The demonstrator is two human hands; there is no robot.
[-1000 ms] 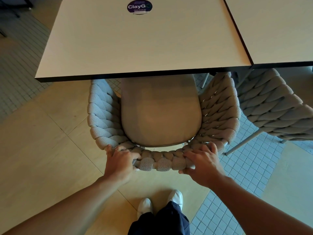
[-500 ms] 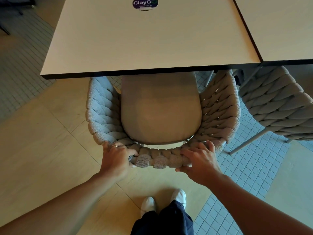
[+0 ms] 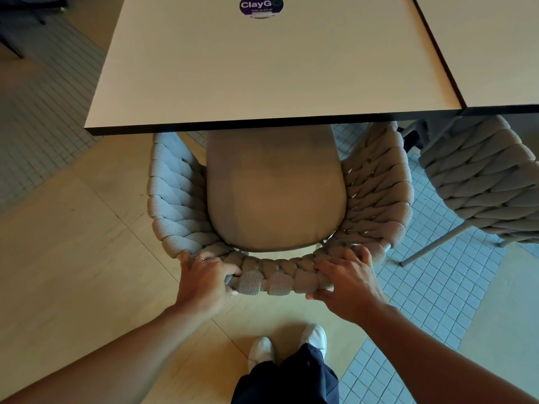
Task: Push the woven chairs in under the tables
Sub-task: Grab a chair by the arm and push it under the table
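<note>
Both hands grasp the woven chair's (image 3: pixel 280 199) near backrest rim: left hand (image 3: pixel 204 282) at the left corner, right hand (image 3: pixel 348 284) at the right, arms reaching forward. Beyond them, the seat's far end lies under the desk (image 3: pixel 262 68).

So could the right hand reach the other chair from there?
Probably yes. The right hand is busy gripping the chair, but the other chair stands just to its right with only floor between.
</note>
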